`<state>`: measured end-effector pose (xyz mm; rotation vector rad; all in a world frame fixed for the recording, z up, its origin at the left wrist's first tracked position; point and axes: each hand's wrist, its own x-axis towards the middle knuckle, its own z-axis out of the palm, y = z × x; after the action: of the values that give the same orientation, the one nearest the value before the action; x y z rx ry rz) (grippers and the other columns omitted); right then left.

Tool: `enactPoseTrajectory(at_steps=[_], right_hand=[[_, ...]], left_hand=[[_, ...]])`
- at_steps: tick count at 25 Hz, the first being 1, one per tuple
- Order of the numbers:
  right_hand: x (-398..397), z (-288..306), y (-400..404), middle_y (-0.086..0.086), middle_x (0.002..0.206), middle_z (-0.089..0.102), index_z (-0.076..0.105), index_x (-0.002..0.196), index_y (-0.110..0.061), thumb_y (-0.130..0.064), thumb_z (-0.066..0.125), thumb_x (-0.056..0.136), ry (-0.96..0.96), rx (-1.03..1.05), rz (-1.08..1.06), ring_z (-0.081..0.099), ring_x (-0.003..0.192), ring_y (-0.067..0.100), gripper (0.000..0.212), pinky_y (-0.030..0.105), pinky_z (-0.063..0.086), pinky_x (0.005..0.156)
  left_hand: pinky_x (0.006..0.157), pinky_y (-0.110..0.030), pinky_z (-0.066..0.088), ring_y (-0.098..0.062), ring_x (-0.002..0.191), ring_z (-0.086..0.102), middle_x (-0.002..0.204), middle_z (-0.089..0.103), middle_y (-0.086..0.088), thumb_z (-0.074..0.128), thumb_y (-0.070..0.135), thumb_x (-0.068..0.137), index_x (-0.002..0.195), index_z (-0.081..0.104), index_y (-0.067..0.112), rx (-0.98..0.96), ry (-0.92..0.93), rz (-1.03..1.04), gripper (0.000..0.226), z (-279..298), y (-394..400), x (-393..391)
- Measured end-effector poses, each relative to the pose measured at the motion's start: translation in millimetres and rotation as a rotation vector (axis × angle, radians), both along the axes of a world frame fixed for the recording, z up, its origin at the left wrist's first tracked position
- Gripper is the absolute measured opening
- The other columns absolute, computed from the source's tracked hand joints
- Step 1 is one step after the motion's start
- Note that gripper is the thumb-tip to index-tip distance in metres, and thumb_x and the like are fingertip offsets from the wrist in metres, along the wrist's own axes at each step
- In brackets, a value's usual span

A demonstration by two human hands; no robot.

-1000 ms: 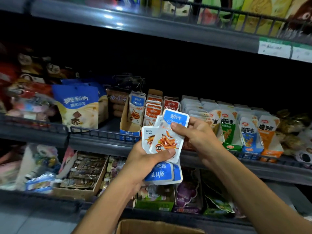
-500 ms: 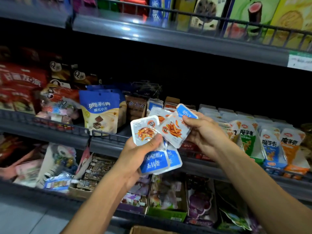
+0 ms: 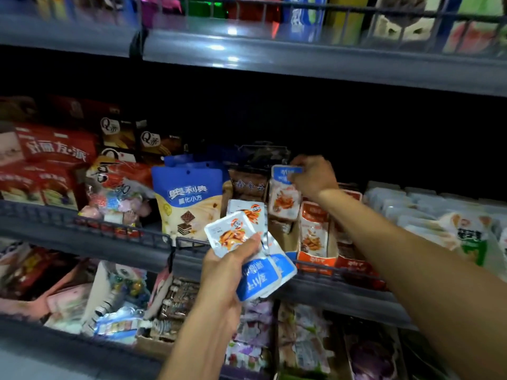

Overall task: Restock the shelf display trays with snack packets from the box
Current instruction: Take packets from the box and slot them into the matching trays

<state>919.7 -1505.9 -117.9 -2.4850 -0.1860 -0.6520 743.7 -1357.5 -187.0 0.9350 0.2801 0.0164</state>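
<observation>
My left hand (image 3: 229,267) grips a fanned stack of blue-and-white snack packets (image 3: 241,242) in front of the middle shelf, thumb across the top one. My right hand (image 3: 315,175) reaches into the shelf and pinches the blue top edge of one blue-and-white packet (image 3: 284,193), which stands upright at the back of the cardboard display tray (image 3: 288,237). An orange packet (image 3: 312,231) stands in the tray beside it. The box is out of view.
A blue wafer bag (image 3: 189,201) stands left of the tray, with red snack bags (image 3: 55,160) further left. White and green packets (image 3: 466,231) fill the shelf to the right. A wire rail (image 3: 123,231) fronts the middle shelf. More snacks lie on the lower shelf (image 3: 170,303).
My right hand took one packet off the stack and carried it up and back into the display tray. The view shifted left and closer to the shelf.
</observation>
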Motion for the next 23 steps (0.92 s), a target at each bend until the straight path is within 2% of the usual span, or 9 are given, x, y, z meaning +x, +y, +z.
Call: enactPoseTrajectory(at_steps=[3, 6, 9, 11, 12, 14, 17, 20, 23], right_hand=[[12, -15, 10, 0.005, 0.108, 0.066, 0.066, 0.114, -0.015, -0.015, 0.065, 0.089, 0.064, -0.032, 0.021, 0.064, 0.098, 0.022, 0.025, 0.027, 0.046, 0.073], [12, -26, 9, 0.007, 0.105, 0.068, 0.067, 0.102, -0.017, -0.018, 0.066, 0.086, -0.007, -0.337, 0.024, 0.063, 0.093, 0.025, 0.016, 0.029, 0.044, 0.072], [1, -28, 13, 0.013, 0.123, 0.058, 0.057, 0.118, -0.017, -0.027, 0.065, 0.088, -0.095, -0.564, -0.121, 0.057, 0.106, 0.031, 0.033, 0.036, 0.044, 0.083], [-22, -17, 23, 0.010, 0.113, 0.060, 0.057, 0.108, -0.019, -0.031, 0.060, 0.091, -0.149, -0.413, -0.099, 0.058, 0.096, 0.024, 0.020, 0.033, 0.044, 0.076], [-39, -12, 28, 0.007, 0.098, 0.064, 0.057, 0.095, -0.020, -0.033, 0.059, 0.093, -0.102, -0.213, 0.023, 0.057, 0.081, 0.016, 0.013, 0.029, 0.043, 0.067], [-82, -12, 30, 0.002, 0.075, 0.063, 0.058, 0.082, -0.020, -0.041, 0.063, 0.090, 0.103, 0.141, 0.358, 0.052, 0.061, 0.006, 0.023, 0.025, 0.042, 0.056], [-136, -25, 28, -0.004, 0.079, 0.060, 0.062, 0.087, -0.022, -0.053, 0.074, 0.075, 0.302, 0.063, 0.569, 0.049, 0.063, 0.003, 0.036, 0.021, 0.041, 0.058], [-138, -34, 24, -0.011, 0.083, 0.056, 0.060, 0.090, -0.026, -0.048, 0.082, 0.067, 0.187, -0.056, 0.408, 0.052, 0.076, 0.003, 0.038, 0.023, 0.045, 0.067], [-135, -34, 21, -0.011, 0.073, 0.060, 0.062, 0.085, -0.019, -0.030, 0.087, 0.069, 0.301, 0.179, 0.341, 0.054, 0.060, -0.003, 0.032, 0.015, 0.043, 0.055]], left_hand=[[0.059, -0.037, 0.062, -0.028, 0.082, 0.076, 0.092, 0.078, -0.011, 0.076, 0.010, 0.083, 0.107, 0.071, 0.013, 0.005, -0.013, -0.039, 0.024, 1, 2, 5], [0.064, -0.038, 0.063, -0.028, 0.082, 0.076, 0.092, 0.078, -0.010, 0.078, 0.012, 0.081, 0.106, 0.071, 0.012, 0.011, -0.007, -0.041, 0.026, 0, 6, 10], [0.065, -0.038, 0.063, -0.029, 0.084, 0.076, 0.093, 0.078, -0.011, 0.079, 0.009, 0.079, 0.105, 0.071, 0.010, -0.002, 0.013, -0.023, 0.027, -3, 7, 14], [0.065, -0.040, 0.063, -0.030, 0.085, 0.076, 0.094, 0.078, -0.012, 0.080, 0.008, 0.079, 0.108, 0.071, 0.010, -0.042, 0.029, 0.013, 0.031, -5, 6, 17], [0.065, -0.041, 0.063, -0.029, 0.085, 0.076, 0.094, 0.078, -0.012, 0.080, 0.008, 0.079, 0.111, 0.070, 0.010, -0.080, 0.037, 0.046, 0.033, -6, 6, 19], [0.065, -0.042, 0.063, -0.028, 0.084, 0.076, 0.096, 0.078, -0.012, 0.079, 0.010, 0.080, 0.115, 0.069, 0.010, -0.167, 0.031, 0.115, 0.037, -5, 6, 22], [0.063, -0.037, 0.063, -0.025, 0.076, 0.075, 0.097, 0.077, -0.014, 0.075, 0.011, 0.084, 0.115, 0.069, 0.005, -0.224, -0.007, 0.162, 0.032, -5, -1, 22], [0.062, -0.035, 0.062, -0.022, 0.074, 0.074, 0.092, 0.076, -0.011, 0.070, 0.018, 0.089, 0.118, 0.067, 0.002, -0.286, -0.005, 0.119, 0.034, -6, -9, 20], [0.089, -0.049, 0.058, -0.032, 0.102, 0.071, 0.114, 0.073, -0.018, 0.063, 0.031, 0.092, 0.124, 0.065, 0.004, -0.279, -0.033, -0.009, 0.042, -2, -13, 14]])
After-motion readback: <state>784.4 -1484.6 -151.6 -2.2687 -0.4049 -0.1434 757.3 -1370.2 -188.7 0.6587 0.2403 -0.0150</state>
